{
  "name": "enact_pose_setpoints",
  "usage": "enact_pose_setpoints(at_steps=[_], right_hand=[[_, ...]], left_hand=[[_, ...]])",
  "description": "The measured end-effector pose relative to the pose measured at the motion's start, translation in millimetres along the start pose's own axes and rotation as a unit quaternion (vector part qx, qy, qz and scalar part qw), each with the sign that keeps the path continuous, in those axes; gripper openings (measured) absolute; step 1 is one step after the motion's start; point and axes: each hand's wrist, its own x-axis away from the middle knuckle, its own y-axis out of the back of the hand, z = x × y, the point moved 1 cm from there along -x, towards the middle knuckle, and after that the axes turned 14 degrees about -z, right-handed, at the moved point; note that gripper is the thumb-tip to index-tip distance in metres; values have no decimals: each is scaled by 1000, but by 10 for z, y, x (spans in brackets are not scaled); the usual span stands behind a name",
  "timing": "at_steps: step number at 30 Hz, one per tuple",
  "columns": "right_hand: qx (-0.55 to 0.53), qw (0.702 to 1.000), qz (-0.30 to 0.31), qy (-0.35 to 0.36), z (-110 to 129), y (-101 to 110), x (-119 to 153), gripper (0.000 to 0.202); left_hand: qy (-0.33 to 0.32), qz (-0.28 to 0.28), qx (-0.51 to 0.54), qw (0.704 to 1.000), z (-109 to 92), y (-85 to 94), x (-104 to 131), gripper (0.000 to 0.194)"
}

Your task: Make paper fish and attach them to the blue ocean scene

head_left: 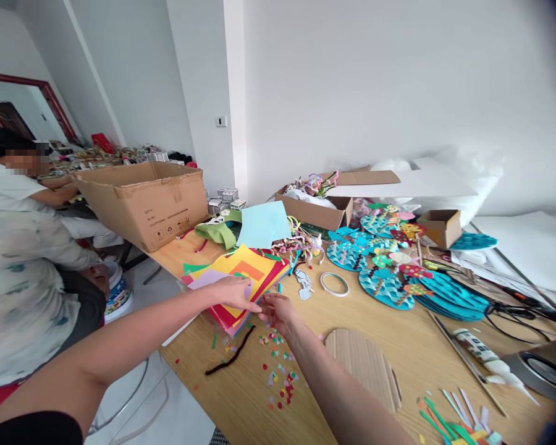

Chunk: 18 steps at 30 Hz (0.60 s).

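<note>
My left hand (234,293) reaches over a stack of coloured paper sheets (252,259), its fingers apart and the palm down on or just above the sheets. My right hand (278,311) is beside the stack's right edge, fingers bent together close to the left fingertips; whatever it holds, if anything, is too small to name. A dark brown fuzzy stem (231,358) lies in front of the stack. Small paper bits (287,386) are scattered near my right forearm. Behind my right hand lie a paper cutout (304,284) and a tape roll (334,284).
A large cardboard box (143,198) stands at the back left, with people beyond it. Blue decorated discs (384,287) fill the back right. A cardboard disc (364,364), glue bottle (479,349) and paper strips (463,417) lie on the right of the table (189,395).
</note>
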Motion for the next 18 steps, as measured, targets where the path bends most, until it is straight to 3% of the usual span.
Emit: enact_pose_setpoints(at_steps=[7, 18], right_hand=[[4, 1000, -2, 8, -26, -22, 14, 25], [64, 998, 0, -19, 17, -42, -95, 30]], left_hand=[[-14, 2, -41, 999, -62, -34, -36, 79], [-26, 20, -64, 997, -64, -2, -59, 47]])
